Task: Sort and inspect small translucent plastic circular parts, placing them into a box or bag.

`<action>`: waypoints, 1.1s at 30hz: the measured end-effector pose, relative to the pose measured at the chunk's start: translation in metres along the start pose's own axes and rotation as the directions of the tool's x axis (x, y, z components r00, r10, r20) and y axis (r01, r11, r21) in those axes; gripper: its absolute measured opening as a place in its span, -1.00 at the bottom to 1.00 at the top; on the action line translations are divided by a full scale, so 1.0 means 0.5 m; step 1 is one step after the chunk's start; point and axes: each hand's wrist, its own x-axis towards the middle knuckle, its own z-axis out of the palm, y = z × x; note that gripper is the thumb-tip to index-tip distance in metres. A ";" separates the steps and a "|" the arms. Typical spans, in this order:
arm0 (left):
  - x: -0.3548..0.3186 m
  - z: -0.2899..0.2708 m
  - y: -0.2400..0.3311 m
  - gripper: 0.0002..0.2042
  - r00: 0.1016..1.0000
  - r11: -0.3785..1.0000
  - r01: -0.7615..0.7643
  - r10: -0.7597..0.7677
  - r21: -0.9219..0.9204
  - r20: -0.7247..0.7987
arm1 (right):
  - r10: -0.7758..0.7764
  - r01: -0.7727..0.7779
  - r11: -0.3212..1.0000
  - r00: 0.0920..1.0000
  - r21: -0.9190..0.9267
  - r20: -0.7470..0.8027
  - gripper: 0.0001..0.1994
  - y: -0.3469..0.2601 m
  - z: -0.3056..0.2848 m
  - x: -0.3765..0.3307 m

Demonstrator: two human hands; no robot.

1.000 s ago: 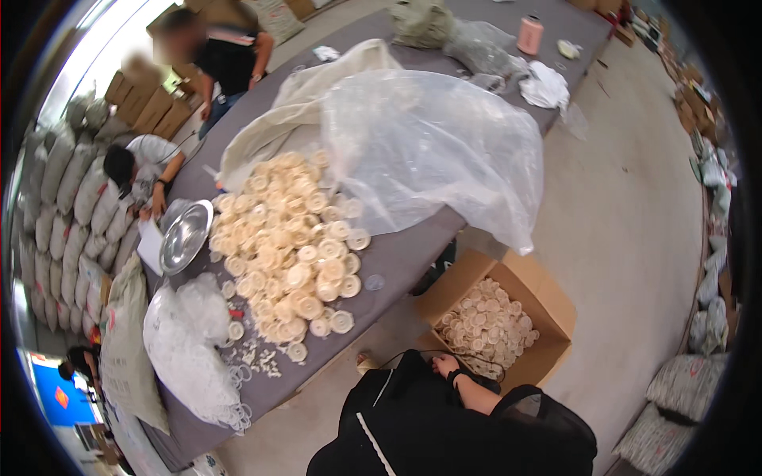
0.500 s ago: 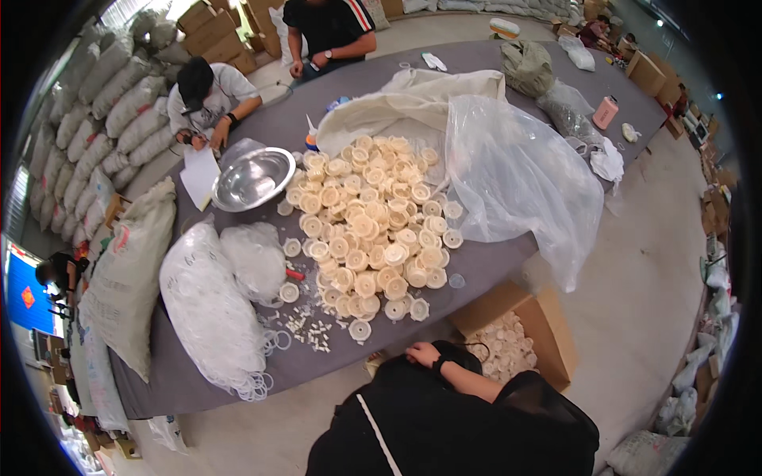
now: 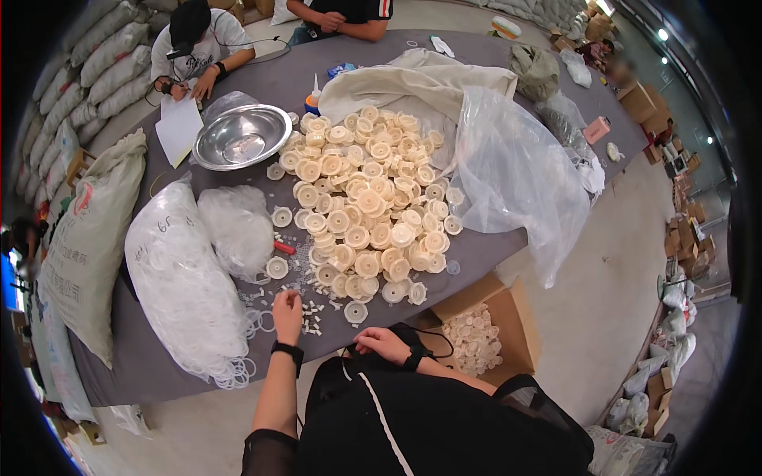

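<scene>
We see the small white pieces (image 3: pixel 313 320) scattered on the grey bench (image 3: pixel 492 244) near its front edge, some too small and blurred for us to make out their shape. The left hand (image 3: pixel 287 312) reaches in just beside them, its fingers curled downward; their tips are hard to see, and we cannot tell whether they are pinched on a piece. The right hand (image 3: pixel 382 344) rests low by the bench edge, against dark clothing, fingers loosely bent, and whether they close on anything we cannot tell. Beyond the pieces we find a heap of cream discs (image 3: pixel 365 202), the lower ones buried under the upper. A red object (image 3: pixel 284 247) lies left of the heap, near a full plastic bag (image 3: pixel 178 274) whose contents blur through the film. The heap hides the base of a nozzle bottle (image 3: pixel 312 103) beside a metal bowl (image 3: pixel 243 136). Below the bench, we see a cardboard box (image 3: pixel 517 321) of discs, partly covered by the right arm. At the top, the frame cuts off a co-worker's head (image 3: pixel 345 17).
</scene>
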 end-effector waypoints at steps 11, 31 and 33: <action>0.057 0.109 0.010 -0.83 1.000 0.890 -0.001 -0.010 0.456 0.022 | 0.025 -0.024 0.997 0.999 0.067 -0.020 -0.77 -0.096 -0.126 0.010; -0.078 0.109 0.254 -0.85 0.974 0.997 -0.062 0.050 0.043 0.222 | 0.071 -0.057 0.996 0.970 -0.064 0.232 -0.77 -0.152 -0.140 0.120; -0.074 0.114 0.237 -0.88 0.960 0.973 -0.175 0.135 0.151 0.244 | 0.091 -0.089 0.996 0.961 -0.019 0.261 -0.77 -0.157 -0.141 0.123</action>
